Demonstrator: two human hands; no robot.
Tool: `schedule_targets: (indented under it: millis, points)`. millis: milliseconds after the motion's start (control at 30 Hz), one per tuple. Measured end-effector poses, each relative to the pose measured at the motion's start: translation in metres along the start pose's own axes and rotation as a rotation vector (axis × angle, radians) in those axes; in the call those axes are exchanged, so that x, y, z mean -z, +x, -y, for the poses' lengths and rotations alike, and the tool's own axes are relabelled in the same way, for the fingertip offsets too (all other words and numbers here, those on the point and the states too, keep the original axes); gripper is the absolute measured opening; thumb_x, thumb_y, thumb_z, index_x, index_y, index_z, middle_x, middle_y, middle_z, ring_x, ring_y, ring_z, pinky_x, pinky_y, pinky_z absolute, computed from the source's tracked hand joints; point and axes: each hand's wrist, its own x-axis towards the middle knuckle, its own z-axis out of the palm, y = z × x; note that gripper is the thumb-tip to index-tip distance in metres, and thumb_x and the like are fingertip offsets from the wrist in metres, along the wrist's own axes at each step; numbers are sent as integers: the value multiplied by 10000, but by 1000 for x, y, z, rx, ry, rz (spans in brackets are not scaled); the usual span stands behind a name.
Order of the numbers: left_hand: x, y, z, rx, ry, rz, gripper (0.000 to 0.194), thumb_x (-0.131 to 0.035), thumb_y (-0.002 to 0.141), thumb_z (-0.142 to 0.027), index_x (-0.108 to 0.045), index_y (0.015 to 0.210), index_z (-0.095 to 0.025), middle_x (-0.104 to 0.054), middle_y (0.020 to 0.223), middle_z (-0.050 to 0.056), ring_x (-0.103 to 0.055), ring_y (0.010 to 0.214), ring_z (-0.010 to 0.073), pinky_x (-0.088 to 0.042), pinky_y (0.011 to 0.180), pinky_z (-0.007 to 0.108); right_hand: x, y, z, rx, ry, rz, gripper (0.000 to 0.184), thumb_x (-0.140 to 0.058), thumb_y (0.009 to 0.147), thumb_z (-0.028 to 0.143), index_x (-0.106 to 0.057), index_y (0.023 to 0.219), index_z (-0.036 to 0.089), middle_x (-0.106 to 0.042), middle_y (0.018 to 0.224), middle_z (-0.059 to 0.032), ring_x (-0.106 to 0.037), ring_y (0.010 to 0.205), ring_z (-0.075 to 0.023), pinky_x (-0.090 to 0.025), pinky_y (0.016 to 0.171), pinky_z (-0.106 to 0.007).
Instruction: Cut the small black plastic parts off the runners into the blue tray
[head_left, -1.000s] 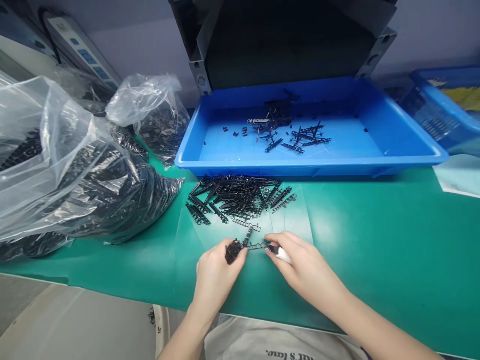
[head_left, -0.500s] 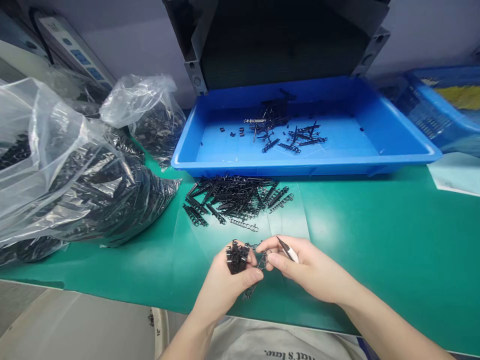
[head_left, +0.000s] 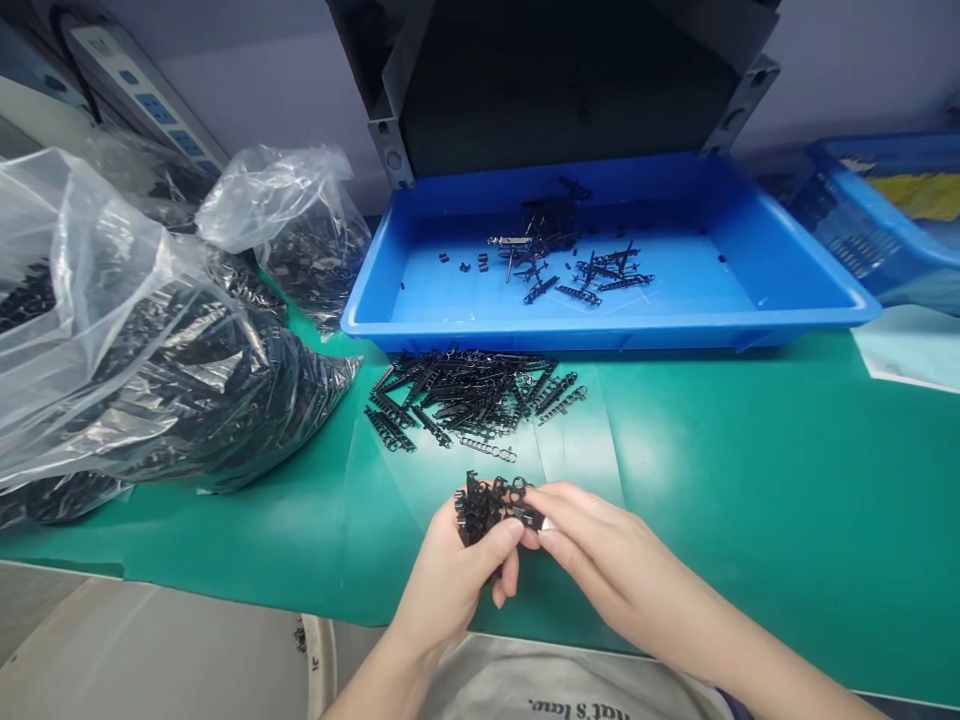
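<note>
Left hand (head_left: 450, 585) thumb-pinches a clump of black moulded plastic parts (head_left: 480, 510); right hand (head_left: 615, 560), fingers pressed together, holds a white-handled tool (head_left: 547, 524) against it.

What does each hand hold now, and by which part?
The left hand pinches a bunch of black plastic parts by its lower edge. The right hand holds a small white-handled tool by the handle.

One head-worn camera looks forward and down from just above the left hand (head_left: 446, 590) and right hand (head_left: 622, 565); it faces the bright blue plastic tray (head_left: 600, 335) across the green workbench mat (head_left: 750, 480); no second view
</note>
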Motion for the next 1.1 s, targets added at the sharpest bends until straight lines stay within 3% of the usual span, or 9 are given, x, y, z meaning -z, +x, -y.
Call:
schedule_targets:
  millis: [267, 733, 867, 1000, 1100]
  points:
    - [3, -4, 6, -12, 64, -32, 188, -583, 789, -307, -525, 811, -129, -503, 430, -59, -404, 366, 48, -329, 386, 151, -10, -2, -2, 97, -279, -107, 330, -334, 902, 181, -481, 1196, 159, -633, 822, -39, -562, 711, -191, -439, 516, -292]
    - [-3, -2, -6, 27, 91, -24, 134, -575, 761, -237, -509, 815, -135, -498, 447, -65, -405, 366, 54, -335, 374, 156, -12, -3, -4, 170, -230, -206, 330, -341, 903, 174, -503, 1181, 101, -637, 802, -61, -557, 695, -186, -430, 508, -288]
    - [-6, -4, -9, 43, 140, -66, 143, -579, 742, -248, -504, 803, -142, -507, 472, -61, -410, 361, 59, -331, 358, 162, -13, -3, -3, 171, -256, -224, 314, -338, 904, 177, -528, 1142, 98, -635, 779, -63, -564, 683, -185, -417, 488, -281]
    - [-8, -3, -9, 18, 193, -185, 157, -598, 707, -264, -518, 775, -147, -537, 524, -45, -388, 348, 54, -287, 345, 172, -17, -2, -2, 157, -285, -253, 303, -336, 908, 190, -536, 1125, 123, -642, 785, -52, -571, 664, -176, -414, 475, -270]
    - [-9, -2, -5, 0, 240, -204, 144, -591, 720, -273, -515, 694, -153, -477, 424, -68, -346, 332, 52, -244, 357, 179, -24, 1, -2, 147, -326, -301, 313, -311, 915, 197, -539, 1118, 128, -649, 772, -50, -581, 651, -168, -417, 474, -264]
